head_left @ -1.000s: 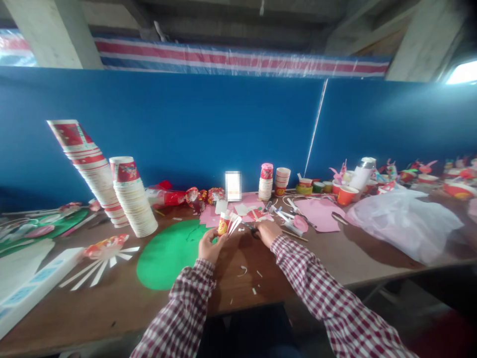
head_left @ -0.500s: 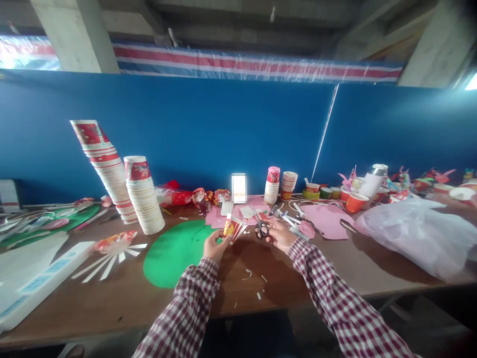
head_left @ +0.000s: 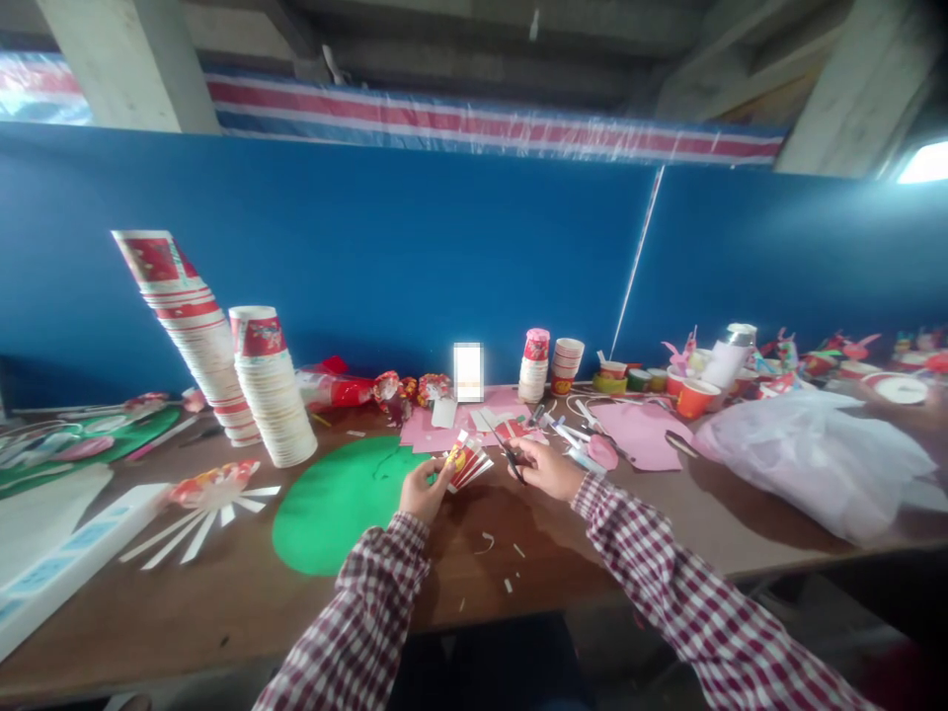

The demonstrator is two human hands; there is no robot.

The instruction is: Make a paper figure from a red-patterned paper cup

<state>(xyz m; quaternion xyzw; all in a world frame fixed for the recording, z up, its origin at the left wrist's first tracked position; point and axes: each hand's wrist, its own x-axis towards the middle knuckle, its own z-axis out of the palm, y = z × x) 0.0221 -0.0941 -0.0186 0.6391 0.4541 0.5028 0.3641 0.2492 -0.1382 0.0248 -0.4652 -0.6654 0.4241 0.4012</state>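
Between the thumb and fingers of my left hand (head_left: pixel 424 488) is a paper cup (head_left: pixel 465 460), red and yellow, its side slit into strips that fan out to the right. My right hand (head_left: pixel 549 468) is closed around the handles of black-handled scissors (head_left: pixel 511 456). Their blades point up and to the left, a short gap away from the strips. Several small white paper scraps (head_left: pixel 508 585) lie on the brown table in front of my hands.
Two tall stacks of paper cups (head_left: pixel 273 405) stand at left, near a round green sheet (head_left: pixel 318 513). A cut paper flower (head_left: pixel 214 489) lies beside a long white box (head_left: pixel 81 553). Pink paper (head_left: pixel 643 434), orange cups (head_left: pixel 696 398) and a plastic bag (head_left: pixel 807 459) occupy the right.
The cut cup in my left hand has turned so its strips fan more to the right. The scissors in my right hand have rotated. The whole view has shifted slightly.
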